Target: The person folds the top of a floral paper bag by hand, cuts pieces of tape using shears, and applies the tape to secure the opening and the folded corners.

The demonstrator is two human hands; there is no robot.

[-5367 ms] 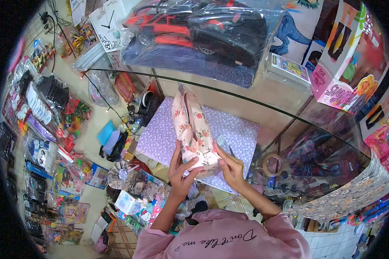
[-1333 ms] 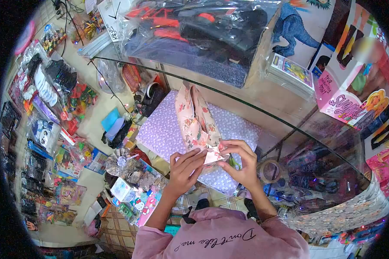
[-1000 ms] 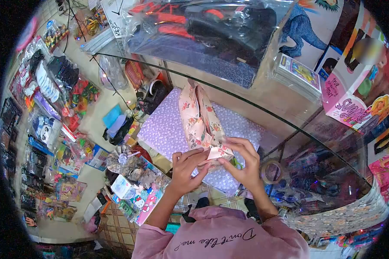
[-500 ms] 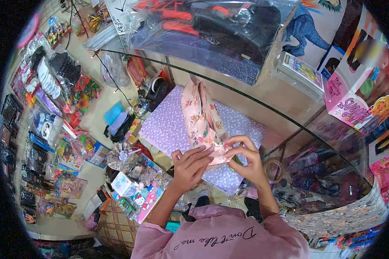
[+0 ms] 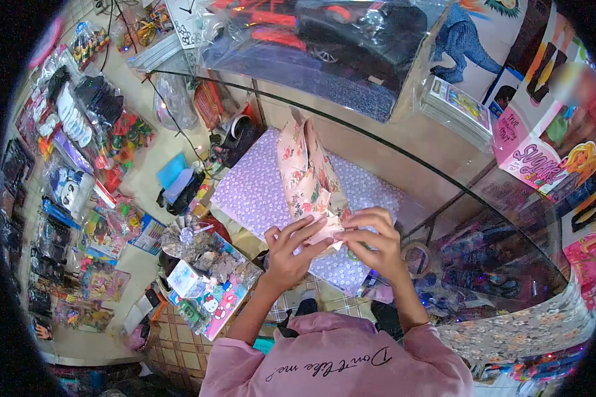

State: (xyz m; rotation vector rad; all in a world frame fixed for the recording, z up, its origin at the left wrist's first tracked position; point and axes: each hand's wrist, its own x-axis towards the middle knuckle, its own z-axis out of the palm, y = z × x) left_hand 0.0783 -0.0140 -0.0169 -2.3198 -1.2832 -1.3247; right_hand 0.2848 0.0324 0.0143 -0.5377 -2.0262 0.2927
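A pink floral wrapping paper bundle (image 5: 304,172) lies lengthwise on a lilac flowered surface (image 5: 251,175), its long edges folded up with a gap between them. My left hand (image 5: 291,255) holds the near end of the paper, its fingers bent over the folded flap. At the same end, my right hand (image 5: 374,245) pinches the pale edge of the paper between thumb and fingers. The fingertips of both hands are close together. What lies inside the paper is hidden.
A glass counter edge (image 5: 377,142) curves behind and to the right. On the left are a Hello Kitty item (image 5: 213,306) and a ribbon bow (image 5: 187,235). A tape roll (image 5: 417,258) sits to the right. A large plastic-wrapped toy box (image 5: 311,59) stands above the glass.
My right hand has shifted slightly left and its fingers have closed in on the paper. The flap at the near end looks more folded. My left hand stays nearly in place.
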